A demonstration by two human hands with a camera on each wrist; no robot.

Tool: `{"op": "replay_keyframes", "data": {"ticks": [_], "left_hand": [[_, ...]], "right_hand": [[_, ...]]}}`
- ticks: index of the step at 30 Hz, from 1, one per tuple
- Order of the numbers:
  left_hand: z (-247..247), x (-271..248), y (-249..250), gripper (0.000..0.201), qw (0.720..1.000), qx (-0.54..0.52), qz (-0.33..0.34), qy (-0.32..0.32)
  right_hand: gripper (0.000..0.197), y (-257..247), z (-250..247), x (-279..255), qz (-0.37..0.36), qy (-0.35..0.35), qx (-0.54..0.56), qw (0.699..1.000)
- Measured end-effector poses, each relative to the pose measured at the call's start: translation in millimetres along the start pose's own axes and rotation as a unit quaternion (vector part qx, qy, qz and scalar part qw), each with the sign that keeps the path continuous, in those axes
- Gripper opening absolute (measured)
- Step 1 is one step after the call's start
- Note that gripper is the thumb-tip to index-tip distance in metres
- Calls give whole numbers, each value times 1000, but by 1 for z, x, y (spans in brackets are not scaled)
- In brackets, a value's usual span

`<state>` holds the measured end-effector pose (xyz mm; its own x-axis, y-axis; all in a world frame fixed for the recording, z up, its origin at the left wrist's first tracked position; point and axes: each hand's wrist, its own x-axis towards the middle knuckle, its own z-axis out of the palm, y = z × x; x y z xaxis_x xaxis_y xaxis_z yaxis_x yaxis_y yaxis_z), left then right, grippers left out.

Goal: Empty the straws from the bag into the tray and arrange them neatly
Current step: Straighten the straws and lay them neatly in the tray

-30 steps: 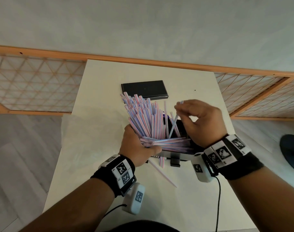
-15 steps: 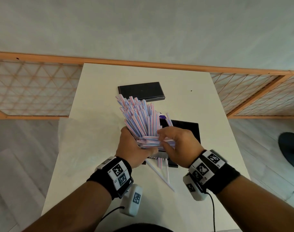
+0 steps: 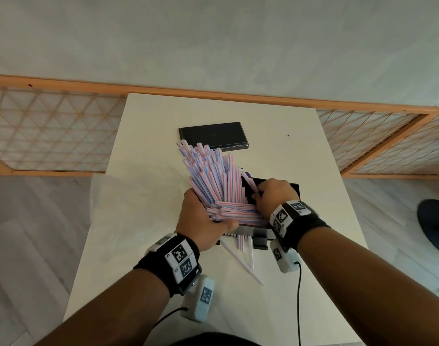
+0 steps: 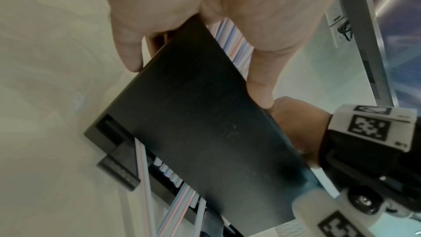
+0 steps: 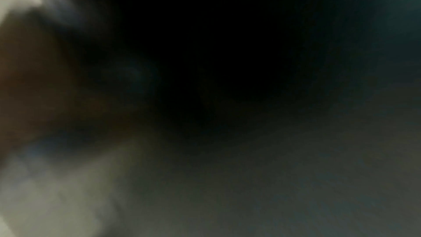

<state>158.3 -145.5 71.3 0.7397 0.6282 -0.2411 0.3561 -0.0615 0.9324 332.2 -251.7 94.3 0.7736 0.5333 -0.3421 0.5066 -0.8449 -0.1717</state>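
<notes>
The bundle of thin pink-, blue- and white-striped paper straws (image 3: 213,176) was held fanned upward and away from the person, its lower ends gathered in the left hand (image 3: 201,221), whose fingers and thumb were curled round it. A second layer of the same straws (image 3: 235,211) lay crosswise over the near end of the black rectangular tray (image 3: 294,188), presumably already laid down, while the upright bundle was kept clear so that stray pieces could be sorted. The right hand (image 3: 273,196) rested at the tray, fingers bent down among the straws; whether any straw was pinched could not be told, the right wrist view being dark and blurred. In the left wrist view the tray's dark wall (image 4: 205,123) was seen just beside the left fingers (image 4: 259,82). A few loose straws (image 3: 243,260) lay on the cream worktop (image 3: 143,196) near the tray, judged to have slipped out and to need collecting. A flat black rectangular lid-like panel (image 3: 213,134) lay beyond the bundle. No bag could be made out.
</notes>
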Motion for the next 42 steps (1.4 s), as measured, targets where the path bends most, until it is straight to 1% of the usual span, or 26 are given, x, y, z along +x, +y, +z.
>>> {"op": "replay_keyframes", "data": {"ticks": [3,6,7,8,9,11,12,13,14,16,17,19,21,22,23,25,26,29,30,32,34,36,38,39,41,42], "left_hand": [[0,1,0,74,1000,-3,3,-1],[-1,0,3,75,1000,-10,12,-6],[0,-1,3,76,1000,-16,9,-11],[-1,-2,4,77,1000,-24,5,-16],[0,-1,3,80,999,-35,6,-20],[0,-2,1,90,998,-54,18,-24],[0,-2,1,96,998,-58,22,-24],[0,-2,1,101,998,-56,23,-25],[1,-3,3,102,998,-58,24,-22],[0,-3,5,92,999,-48,21,-12],[1,-3,7,85,999,-42,12,-7],[3,-1,10,76,999,-28,-15,14],[7,2,9,77,998,-9,-35,47],[10,3,8,80,997,5,-41,63],[11,4,7,84,996,21,-44,74],[13,4,7,92,995,46,-37,83],[13,4,6,92,995,52,-34,83],[12,5,4,83,994,57,-40,82],[12,5,4,77,994,61,-44,82],[12,6,2,69,994,62,-39,85],[11,6,2,75,994,56,-33,85],[11,5,1,87,994,52,-38,82],[11,5,0,89,995,49,-41,80],[12,5,0,87,995,48,-41,80],[11,5,1,84,995,46,-44,79],[11,5,2,82,995,45,-45,78]], "right_hand": [[21,-3,-16,-12,-72,64,50,994],[12,2,-41,-33,-198,162,88,963],[11,3,-46,-41,-233,169,80,954],[10,5,-45,-47,-253,156,66,953],[11,6,-39,-51,-263,124,46,956],[19,4,-20,-57,-262,19,9,965],[26,4,-11,-58,-255,-25,15,966],[32,6,-5,-57,-234,-49,51,970],[35,8,-6,-54,-199,-45,113,972],[31,14,-11,-43,-107,-5,229,968],[27,15,-14,-36,-69,1,254,965],[27,15,-11,-19,-24,-35,213,976],[32,11,-1,-8,-24,-78,116,990],[33,9,3,-6,-33,-87,84,992],[35,8,5,-5,-43,-99,68,992],[43,7,2,-10,-53,-139,93,984],[52,8,1,-14,-57,-162,114,978],[97,10,1,-22,-88,-196,108,971],[100,10,2,-22,-90,-194,100,972],[81,11,7,-16,-79,-180,111,974],[71,10,8,-12,-68,-166,152,972],[74,11,9,-9,-80,-182,167,966],[81,11,7,-11,-101,-215,152,959],[76,9,5,-12,-110,-228,136,958],[55,6,1,-12,-114,-246,96,958],[48,4,-1,-11,-112,-251,73,959]]}}
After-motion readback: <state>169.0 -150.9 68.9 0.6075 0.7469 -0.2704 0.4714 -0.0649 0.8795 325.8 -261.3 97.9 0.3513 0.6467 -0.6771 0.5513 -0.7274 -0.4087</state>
